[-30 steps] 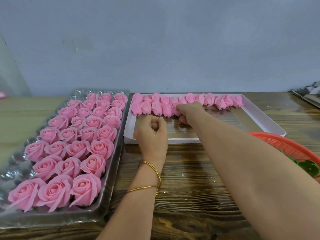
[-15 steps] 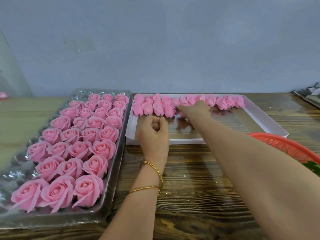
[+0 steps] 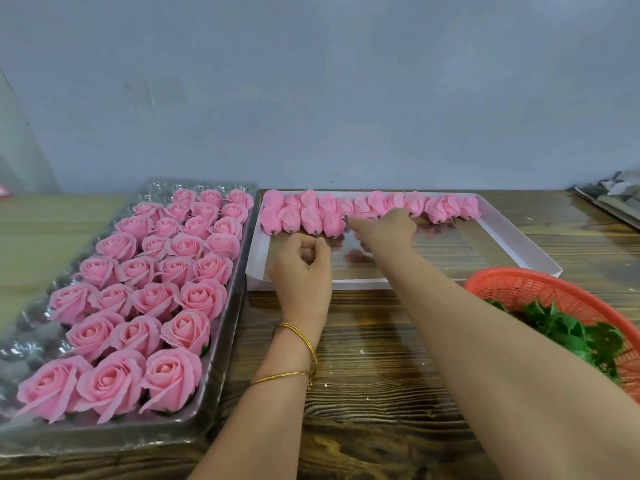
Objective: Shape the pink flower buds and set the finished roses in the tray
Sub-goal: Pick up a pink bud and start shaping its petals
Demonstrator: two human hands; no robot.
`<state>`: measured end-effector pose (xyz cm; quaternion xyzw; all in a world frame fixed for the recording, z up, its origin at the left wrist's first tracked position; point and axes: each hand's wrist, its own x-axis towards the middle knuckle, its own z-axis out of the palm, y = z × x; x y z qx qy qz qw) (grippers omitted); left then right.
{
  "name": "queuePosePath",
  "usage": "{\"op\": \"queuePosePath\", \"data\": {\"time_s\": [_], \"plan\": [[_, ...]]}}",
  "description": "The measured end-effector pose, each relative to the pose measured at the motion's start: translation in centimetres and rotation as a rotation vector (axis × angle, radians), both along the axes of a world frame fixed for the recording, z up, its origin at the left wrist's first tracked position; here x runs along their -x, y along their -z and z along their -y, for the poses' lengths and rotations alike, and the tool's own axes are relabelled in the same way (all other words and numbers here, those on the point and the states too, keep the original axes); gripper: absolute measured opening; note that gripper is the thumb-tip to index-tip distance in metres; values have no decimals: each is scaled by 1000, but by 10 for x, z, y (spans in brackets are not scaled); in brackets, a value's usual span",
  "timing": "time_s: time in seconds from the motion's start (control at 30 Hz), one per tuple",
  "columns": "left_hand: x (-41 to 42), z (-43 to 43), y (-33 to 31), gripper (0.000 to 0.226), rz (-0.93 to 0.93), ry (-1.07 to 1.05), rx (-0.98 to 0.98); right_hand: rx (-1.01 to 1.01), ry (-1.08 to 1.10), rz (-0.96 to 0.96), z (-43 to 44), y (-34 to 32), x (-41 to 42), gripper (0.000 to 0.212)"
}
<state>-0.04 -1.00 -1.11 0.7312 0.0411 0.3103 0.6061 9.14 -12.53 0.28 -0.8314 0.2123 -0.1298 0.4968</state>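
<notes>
The white box (image 3: 512, 244) is the landmark here. Inside it, along its far wall, lie the pink buds (image 3: 311, 216): about 17, though the overlap makes that uncertain. The right hand (image 3: 384, 228) reaches into that row, its fingers (image 3: 356, 226) pinched narrow at a bud near the middle; whether they already hold it I cannot tell. The left hand (image 3: 301, 268) hovers over the box's near-left corner, curled into a loose fist, and nothing shows in it.

Left of the box, the clear tray (image 3: 221, 358) holds 33 finished roses (image 3: 173, 372), with only a few far and left-edge pockets bare. Right of the box and nearer sits 1 red basket (image 3: 554, 289) of green leaves (image 3: 568, 330).

The buds are packed touching, so a pull on 1 could drag or roll its neighbours out of line. A hard pinch would likely crease the soft petals. The right forearm also passes close beside the basket rim and could knock it.
</notes>
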Motion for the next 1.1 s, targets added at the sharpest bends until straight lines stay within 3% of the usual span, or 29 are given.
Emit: {"op": "queuePosePath", "data": {"time_s": [0.17, 0.27, 0.4, 0.57, 0.7, 0.77, 0.93, 1.1], "plan": [[-2, 0, 1, 16, -12, 53, 3, -131, 11, 51, -11, -18, 24, 38], [-2, 0, 0, 10, -21, 96, 35, -209, -39, 97, -15, -29, 47, 24], [-1, 0, 0, 21, -2, 183, 68, -413, -169, 166, -12, -31, 71, 27], [-2, 0, -6, 10, -39, 449, 309, -535, -327, 214, -10, -20, 92, 13], [0, 1, -11, 23, -106, 763, 501, -616, -442, 222, -7, -12, 98, 12], [2, 2, -11, 15, -140, 800, 482, -686, -499, 223, -7, -9, 99, 9], [4, 0, -12, 8, -162, 827, 407, -740, -590, 207, -2, -5, 102, 24], [6, 2, -14, 43, -210, 731, 337, -831, -688, 149, 6, -5, 105, 31]]}}
